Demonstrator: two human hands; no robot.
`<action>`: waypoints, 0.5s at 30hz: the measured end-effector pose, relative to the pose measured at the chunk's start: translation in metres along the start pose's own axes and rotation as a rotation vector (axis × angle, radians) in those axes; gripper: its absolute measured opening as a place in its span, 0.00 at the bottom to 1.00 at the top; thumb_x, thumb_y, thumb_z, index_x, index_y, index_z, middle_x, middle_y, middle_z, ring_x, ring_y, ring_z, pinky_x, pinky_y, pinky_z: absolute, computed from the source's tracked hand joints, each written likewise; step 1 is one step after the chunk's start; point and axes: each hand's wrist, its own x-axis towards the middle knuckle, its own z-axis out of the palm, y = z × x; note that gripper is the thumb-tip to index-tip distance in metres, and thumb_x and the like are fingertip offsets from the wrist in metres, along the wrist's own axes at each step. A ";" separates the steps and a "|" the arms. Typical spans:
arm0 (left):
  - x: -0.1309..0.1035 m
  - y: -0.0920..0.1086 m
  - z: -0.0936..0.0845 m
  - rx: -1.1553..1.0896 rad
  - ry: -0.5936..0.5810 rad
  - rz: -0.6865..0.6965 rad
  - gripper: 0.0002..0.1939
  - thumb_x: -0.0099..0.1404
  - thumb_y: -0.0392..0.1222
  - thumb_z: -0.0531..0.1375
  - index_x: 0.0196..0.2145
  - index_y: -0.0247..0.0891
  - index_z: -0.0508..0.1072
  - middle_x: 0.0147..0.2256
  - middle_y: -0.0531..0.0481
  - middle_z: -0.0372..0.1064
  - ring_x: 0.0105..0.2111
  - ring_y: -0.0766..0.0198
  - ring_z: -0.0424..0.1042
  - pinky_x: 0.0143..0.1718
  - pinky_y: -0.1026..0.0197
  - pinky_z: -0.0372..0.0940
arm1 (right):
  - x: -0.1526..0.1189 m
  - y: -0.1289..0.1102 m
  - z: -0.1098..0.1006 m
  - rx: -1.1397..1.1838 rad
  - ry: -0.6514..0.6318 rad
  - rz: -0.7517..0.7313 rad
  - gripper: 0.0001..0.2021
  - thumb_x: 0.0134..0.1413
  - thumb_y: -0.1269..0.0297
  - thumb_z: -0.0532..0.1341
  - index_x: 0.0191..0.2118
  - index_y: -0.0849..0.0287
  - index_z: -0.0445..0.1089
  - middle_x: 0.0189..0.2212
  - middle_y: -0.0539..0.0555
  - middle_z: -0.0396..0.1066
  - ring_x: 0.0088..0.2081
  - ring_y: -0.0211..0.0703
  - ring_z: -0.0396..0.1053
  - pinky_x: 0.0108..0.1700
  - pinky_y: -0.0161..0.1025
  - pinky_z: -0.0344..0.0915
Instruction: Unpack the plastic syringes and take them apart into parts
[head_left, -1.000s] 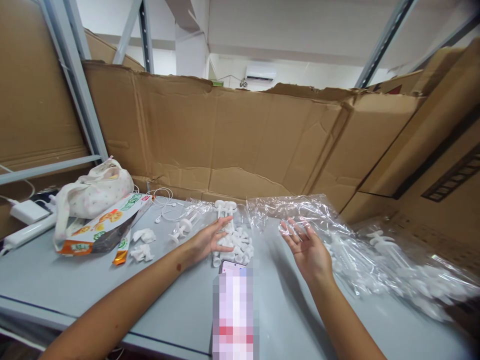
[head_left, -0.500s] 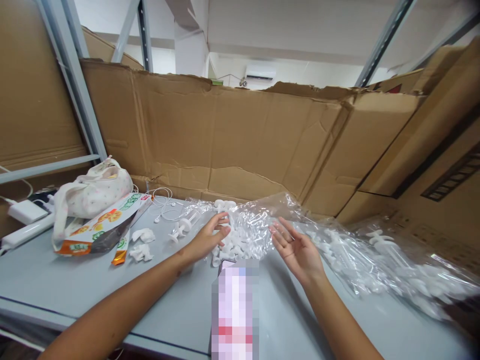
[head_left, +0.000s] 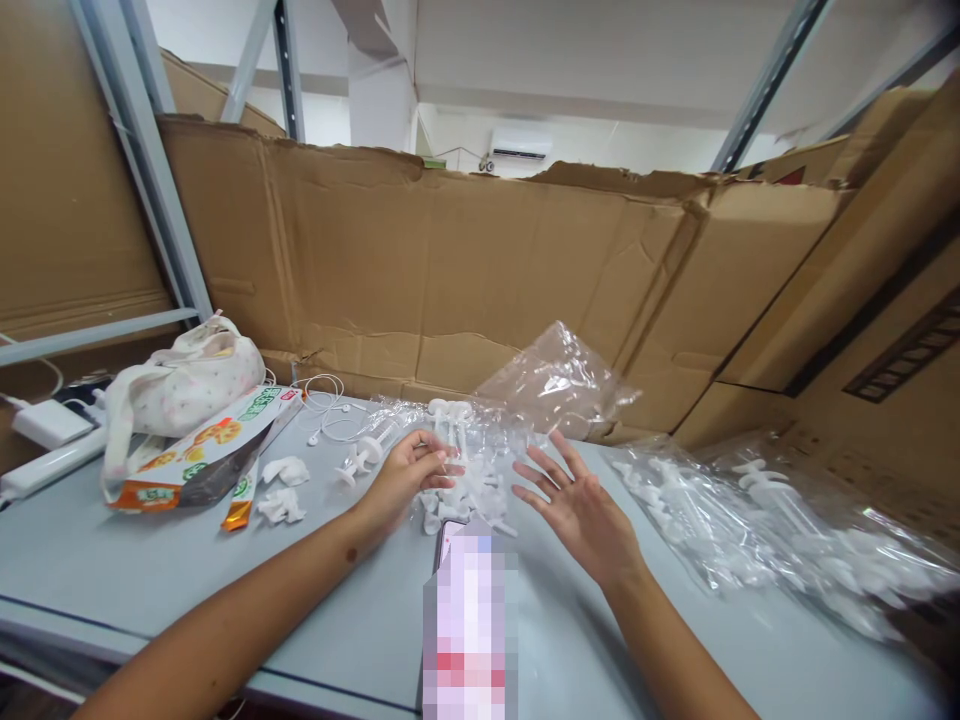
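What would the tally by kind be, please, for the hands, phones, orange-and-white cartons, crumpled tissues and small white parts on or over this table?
Hands: 2 (left hand, right hand)
Phone: 1
Orange-and-white carton: 1
Crumpled tissues: 2
Small white parts: overlapping, cannot be counted
Total: 6, without the white parts

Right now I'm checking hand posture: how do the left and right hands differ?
The left hand has its thumb and fingers drawn together; the right hand has its fingers spread. The left hand overlaps the white parts in view; the right hand is to their right. Both hands are bare.
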 end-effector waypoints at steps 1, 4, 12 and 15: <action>-0.002 0.000 0.002 -0.040 0.008 0.000 0.15 0.53 0.42 0.64 0.31 0.37 0.60 0.42 0.45 0.70 0.39 0.59 0.74 0.37 0.62 0.67 | -0.001 0.003 0.003 -0.008 -0.026 -0.012 0.30 0.45 0.47 0.63 0.56 0.44 0.61 0.53 0.54 0.66 0.54 0.54 0.62 0.52 0.53 0.62; -0.007 -0.003 0.008 -0.117 0.011 0.002 0.15 0.54 0.39 0.64 0.31 0.38 0.58 0.45 0.45 0.68 0.42 0.58 0.73 0.42 0.59 0.66 | -0.003 0.014 0.012 -0.092 -0.095 0.009 0.36 0.42 0.50 0.67 0.58 0.43 0.57 0.57 0.55 0.61 0.57 0.54 0.58 0.53 0.53 0.60; -0.010 -0.016 0.016 0.035 -0.117 -0.097 0.15 0.51 0.36 0.63 0.30 0.37 0.58 0.36 0.44 0.72 0.37 0.55 0.75 0.40 0.54 0.66 | 0.000 0.035 0.020 -0.247 0.131 0.070 0.16 0.47 0.56 0.66 0.42 0.55 0.69 0.37 0.54 0.73 0.38 0.47 0.72 0.43 0.47 0.67; -0.010 -0.017 0.015 0.077 -0.177 -0.173 0.18 0.48 0.35 0.65 0.32 0.37 0.59 0.34 0.44 0.73 0.35 0.55 0.75 0.37 0.55 0.66 | 0.001 0.034 0.016 -0.289 0.182 0.077 0.13 0.47 0.55 0.65 0.37 0.57 0.71 0.35 0.53 0.73 0.34 0.44 0.72 0.41 0.45 0.67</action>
